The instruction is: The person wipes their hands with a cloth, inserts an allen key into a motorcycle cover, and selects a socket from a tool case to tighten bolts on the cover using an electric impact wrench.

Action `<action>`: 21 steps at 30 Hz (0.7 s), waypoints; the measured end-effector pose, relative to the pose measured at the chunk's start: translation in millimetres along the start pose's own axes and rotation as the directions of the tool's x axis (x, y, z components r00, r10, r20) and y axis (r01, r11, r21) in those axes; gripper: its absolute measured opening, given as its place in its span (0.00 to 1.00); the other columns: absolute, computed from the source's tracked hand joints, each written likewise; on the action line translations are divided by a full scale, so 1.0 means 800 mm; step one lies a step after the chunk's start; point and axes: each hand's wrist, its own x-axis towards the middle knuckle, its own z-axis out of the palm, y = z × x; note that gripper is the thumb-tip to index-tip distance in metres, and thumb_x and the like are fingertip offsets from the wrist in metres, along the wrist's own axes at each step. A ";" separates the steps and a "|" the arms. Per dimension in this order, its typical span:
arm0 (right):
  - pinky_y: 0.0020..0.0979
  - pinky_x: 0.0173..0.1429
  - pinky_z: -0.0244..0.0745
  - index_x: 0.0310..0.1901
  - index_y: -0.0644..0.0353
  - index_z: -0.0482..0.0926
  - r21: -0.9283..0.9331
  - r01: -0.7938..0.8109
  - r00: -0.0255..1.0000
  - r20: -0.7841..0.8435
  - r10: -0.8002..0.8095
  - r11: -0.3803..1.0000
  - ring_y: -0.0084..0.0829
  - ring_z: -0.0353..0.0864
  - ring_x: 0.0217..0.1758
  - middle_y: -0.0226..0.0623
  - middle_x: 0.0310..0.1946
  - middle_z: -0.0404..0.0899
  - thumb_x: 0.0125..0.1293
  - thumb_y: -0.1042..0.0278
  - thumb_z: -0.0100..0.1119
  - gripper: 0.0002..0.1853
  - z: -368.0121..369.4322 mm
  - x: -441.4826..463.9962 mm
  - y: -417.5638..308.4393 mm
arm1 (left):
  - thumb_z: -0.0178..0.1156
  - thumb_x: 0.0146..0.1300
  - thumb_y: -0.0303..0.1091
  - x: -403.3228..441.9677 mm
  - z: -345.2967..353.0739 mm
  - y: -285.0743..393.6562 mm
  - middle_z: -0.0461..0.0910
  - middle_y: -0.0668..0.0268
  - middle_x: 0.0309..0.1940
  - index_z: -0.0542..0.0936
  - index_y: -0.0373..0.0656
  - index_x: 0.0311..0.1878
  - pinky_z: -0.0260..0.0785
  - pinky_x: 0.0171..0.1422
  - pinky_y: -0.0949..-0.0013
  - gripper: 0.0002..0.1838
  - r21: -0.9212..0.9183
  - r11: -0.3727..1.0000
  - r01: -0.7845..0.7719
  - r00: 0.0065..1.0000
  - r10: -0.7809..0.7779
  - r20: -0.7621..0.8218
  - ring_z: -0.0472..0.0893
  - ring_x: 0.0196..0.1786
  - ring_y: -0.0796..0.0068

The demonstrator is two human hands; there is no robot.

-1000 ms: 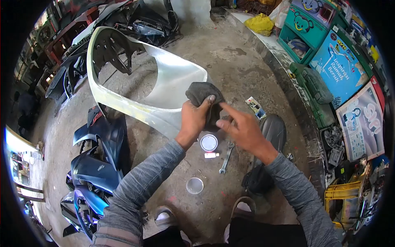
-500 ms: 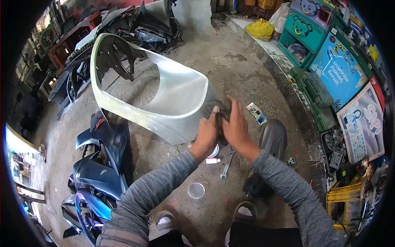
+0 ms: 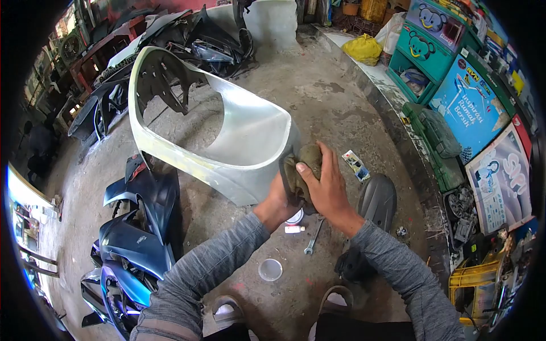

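My right hand [image 3: 331, 193] is wrapped round a bunched olive-brown rag [image 3: 296, 177], thumb lying across its front. My left hand [image 3: 274, 200] grips the same rag from the left, its fingers mostly hidden behind the cloth. Just beyond the hands stands a large whitish motorcycle body panel [image 3: 253, 136], hollow, with yellowish patches along its rim. The rag overlaps the panel's near corner in view; whether they touch I cannot tell. Below the hands lie a round white container [image 3: 296, 217], partly hidden, a small white bottle [image 3: 294, 229] and an open-end wrench [image 3: 311, 238].
A clear plastic cup [image 3: 270, 270] stands near my feet. Blue motorcycle fairings [image 3: 139, 244] lie to the left, and a dark grey molded part [image 3: 377, 202] to the right. A green toolbox [image 3: 435, 145] lines the right side. Dark panels [image 3: 210, 45] are piled behind.
The rag has been turned and bunched up between my hands. My left thumb, in sight before, is now hidden by the cloth; my right thumb now lies across it.
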 end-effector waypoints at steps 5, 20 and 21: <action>0.48 0.59 0.70 0.67 0.65 0.58 -0.005 -0.083 0.996 -0.018 0.083 0.996 0.58 0.70 0.60 0.58 0.57 0.65 0.67 0.56 0.59 0.34 -0.004 0.001 0.013 | 0.47 0.74 0.50 -0.005 0.000 -0.015 0.80 0.61 0.49 0.74 0.41 0.59 0.77 0.50 0.62 0.23 0.052 0.997 -0.062 0.993 0.067 -0.098 0.82 0.47 0.68; 0.47 0.62 0.66 0.68 0.64 0.57 0.103 -0.082 0.993 -0.075 0.090 0.991 0.56 0.68 0.60 0.55 0.55 0.65 0.57 0.68 0.65 0.39 -0.001 -0.006 0.022 | 0.51 0.73 0.52 0.003 0.002 0.006 0.82 0.61 0.39 0.77 0.36 0.52 0.74 0.39 0.65 0.25 0.262 0.965 0.005 0.941 0.084 -0.327 0.82 0.39 0.69; 0.47 0.63 0.66 0.67 0.64 0.58 -0.002 -0.002 1.000 -0.023 0.002 1.000 0.55 0.67 0.60 0.54 0.54 0.65 0.55 0.68 0.66 0.40 -0.007 -0.005 0.021 | 0.52 0.72 0.53 0.004 -0.008 0.008 0.80 0.52 0.30 0.79 0.32 0.43 0.72 0.36 0.58 0.26 0.677 0.728 -0.109 0.912 0.344 -0.223 0.80 0.33 0.57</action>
